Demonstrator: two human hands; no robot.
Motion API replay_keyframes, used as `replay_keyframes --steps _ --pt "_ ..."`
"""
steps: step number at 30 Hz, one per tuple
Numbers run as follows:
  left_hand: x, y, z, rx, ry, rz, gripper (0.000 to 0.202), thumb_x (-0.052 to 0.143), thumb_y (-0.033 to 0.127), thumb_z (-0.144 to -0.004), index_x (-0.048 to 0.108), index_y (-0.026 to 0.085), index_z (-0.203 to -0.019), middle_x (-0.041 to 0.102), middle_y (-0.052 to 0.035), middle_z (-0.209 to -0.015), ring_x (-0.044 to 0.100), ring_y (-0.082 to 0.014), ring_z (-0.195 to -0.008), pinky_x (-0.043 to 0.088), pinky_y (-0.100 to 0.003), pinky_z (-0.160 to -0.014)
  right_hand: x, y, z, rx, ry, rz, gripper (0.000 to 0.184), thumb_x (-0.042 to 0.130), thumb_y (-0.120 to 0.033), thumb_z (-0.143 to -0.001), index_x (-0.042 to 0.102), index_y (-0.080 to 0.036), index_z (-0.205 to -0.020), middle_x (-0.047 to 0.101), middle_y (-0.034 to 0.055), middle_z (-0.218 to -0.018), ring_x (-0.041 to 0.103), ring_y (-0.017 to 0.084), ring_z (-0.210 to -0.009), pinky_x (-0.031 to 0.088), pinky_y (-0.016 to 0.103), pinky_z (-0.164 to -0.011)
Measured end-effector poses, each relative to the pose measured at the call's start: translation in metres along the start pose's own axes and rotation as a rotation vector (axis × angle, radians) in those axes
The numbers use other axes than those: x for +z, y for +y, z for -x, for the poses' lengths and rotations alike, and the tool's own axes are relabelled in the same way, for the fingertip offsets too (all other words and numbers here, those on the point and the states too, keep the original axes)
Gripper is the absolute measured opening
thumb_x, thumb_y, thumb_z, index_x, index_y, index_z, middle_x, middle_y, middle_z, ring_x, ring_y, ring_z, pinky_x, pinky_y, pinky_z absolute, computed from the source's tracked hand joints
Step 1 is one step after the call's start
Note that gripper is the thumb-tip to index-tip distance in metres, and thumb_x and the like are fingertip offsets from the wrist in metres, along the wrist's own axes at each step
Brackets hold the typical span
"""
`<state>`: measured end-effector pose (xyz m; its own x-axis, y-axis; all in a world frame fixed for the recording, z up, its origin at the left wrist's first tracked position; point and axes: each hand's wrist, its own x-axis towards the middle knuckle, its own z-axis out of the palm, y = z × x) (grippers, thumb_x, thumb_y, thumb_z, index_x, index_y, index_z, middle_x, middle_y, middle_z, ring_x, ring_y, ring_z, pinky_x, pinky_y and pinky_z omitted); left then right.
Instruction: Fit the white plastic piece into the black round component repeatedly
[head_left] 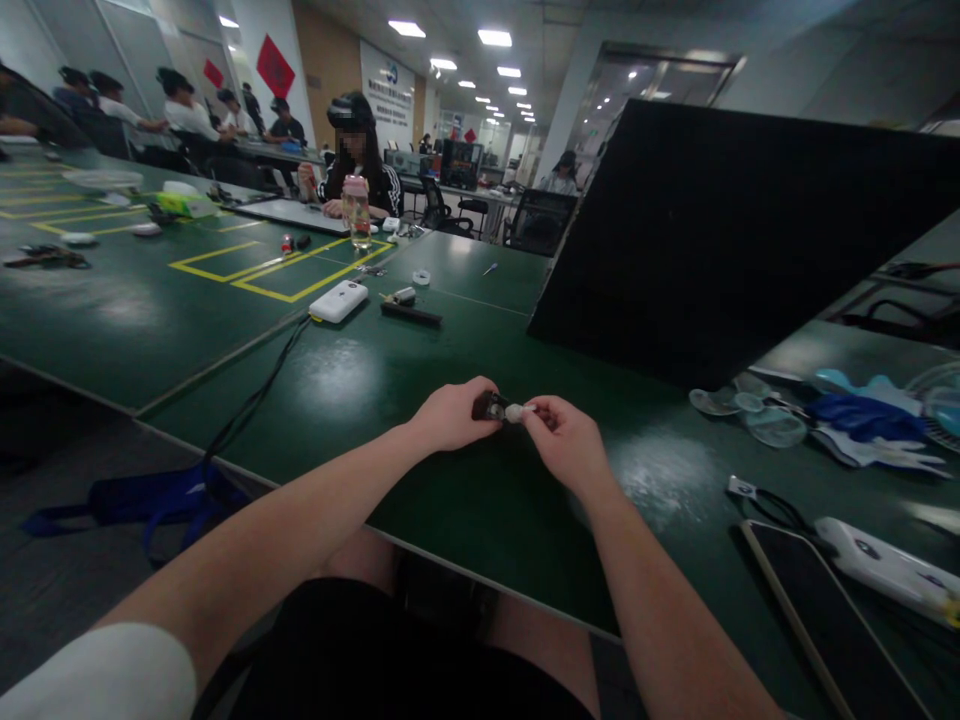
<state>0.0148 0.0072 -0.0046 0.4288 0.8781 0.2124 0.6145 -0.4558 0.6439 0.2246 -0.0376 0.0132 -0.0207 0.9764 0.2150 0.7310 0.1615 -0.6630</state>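
Note:
My left hand is closed round a small dark part, mostly hidden by the fingers. Facing it, my right hand pinches a small whitish rounded piece between thumb and fingertips. The two pieces meet or nearly meet just above the green table; I cannot tell whether they are joined. Beyond my hands lie a black bar-shaped piece and a small silvery cylinder, close together on the tabletop.
A large black panel stands tilted at the right. A white power bank with a cable lies to the left. A phone, another white device and gloves sit at the right. A co-worker sits across, behind a bottle.

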Motion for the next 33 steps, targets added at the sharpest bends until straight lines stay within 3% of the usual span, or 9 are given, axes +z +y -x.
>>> replay_keyframes --steps 7,12,18,22,27,30,33 --pt "0.001 -0.001 -0.002 0.027 0.002 0.016 0.042 0.072 0.038 -0.079 0.060 0.028 -0.118 0.072 -0.0024 -0.106 0.069 -0.0223 -0.094 0.054 -0.036 -0.084 0.002 0.003 0.000 0.031 -0.037 0.091 0.026 0.057 -0.045 -0.092 0.072 -0.023 -0.094 0.069 0.0022 -0.079 0.058 0.016 -0.063 0.041 0.029 -0.056" --pt "-0.001 0.003 0.000 -0.003 -0.019 0.002 0.044 0.072 0.038 -0.079 0.059 0.028 -0.120 0.071 -0.0032 -0.109 0.068 -0.0229 -0.097 0.055 -0.037 -0.085 -0.002 0.001 -0.002 0.084 -0.080 0.148 0.054 0.048 -0.065 -0.093 0.066 -0.022 -0.067 0.061 0.0020 -0.062 0.053 0.016 -0.054 0.034 0.030 -0.051" --pt "-0.009 -0.002 -0.002 0.008 0.011 0.010 0.045 0.074 0.037 -0.078 0.061 0.025 -0.120 0.069 -0.0050 -0.115 0.067 -0.0223 -0.101 0.054 -0.038 -0.090 -0.014 0.010 -0.008 0.219 0.047 0.091 0.079 0.020 -0.079 -0.092 0.068 -0.022 -0.068 0.061 0.0059 -0.059 0.057 0.020 -0.056 0.037 0.032 -0.054" --pt "-0.052 -0.029 0.005 -0.069 0.108 -0.011 0.045 0.071 0.032 -0.078 0.059 0.024 -0.121 0.070 -0.0050 -0.115 0.067 -0.0212 -0.102 0.054 -0.037 -0.092 -0.016 0.022 -0.013 0.274 0.041 0.069 0.082 0.018 -0.081 -0.091 0.069 -0.021 -0.071 0.064 0.0082 -0.064 0.060 0.022 -0.061 0.040 0.034 -0.056" --pt "-0.128 -0.083 0.036 -0.205 0.220 -0.379 0.052 0.069 0.026 -0.074 0.058 0.026 -0.124 0.070 -0.0066 -0.114 0.067 -0.0255 -0.098 0.052 -0.038 -0.091 -0.012 0.028 -0.018 0.268 -0.008 0.050 0.076 0.024 -0.080 -0.091 0.070 -0.021 -0.075 0.066 0.0085 -0.068 0.061 0.022 -0.063 0.042 0.034 -0.057" --pt "-0.156 -0.105 0.053 -0.096 0.113 -0.540 0.053 0.067 0.024 -0.071 0.062 0.024 -0.124 0.067 -0.0095 -0.124 0.063 -0.0307 -0.112 0.046 -0.042 -0.102 -0.008 0.030 -0.021 0.275 -0.041 0.065 0.074 0.028 -0.079 -0.091 0.070 -0.021 -0.075 0.066 0.0089 -0.067 0.060 0.022 -0.061 0.042 0.035 -0.056" --pt "-0.166 -0.113 0.062 -0.026 0.018 -0.658 0.055 0.063 0.018 -0.071 0.063 0.023 -0.126 0.064 -0.0121 -0.131 0.055 -0.0343 -0.124 0.036 -0.047 -0.111 -0.006 0.032 -0.021 0.273 -0.058 0.092 0.071 0.030 -0.078 -0.092 0.070 -0.021 -0.075 0.066 0.0087 -0.067 0.060 0.022 -0.061 0.041 0.035 -0.056"
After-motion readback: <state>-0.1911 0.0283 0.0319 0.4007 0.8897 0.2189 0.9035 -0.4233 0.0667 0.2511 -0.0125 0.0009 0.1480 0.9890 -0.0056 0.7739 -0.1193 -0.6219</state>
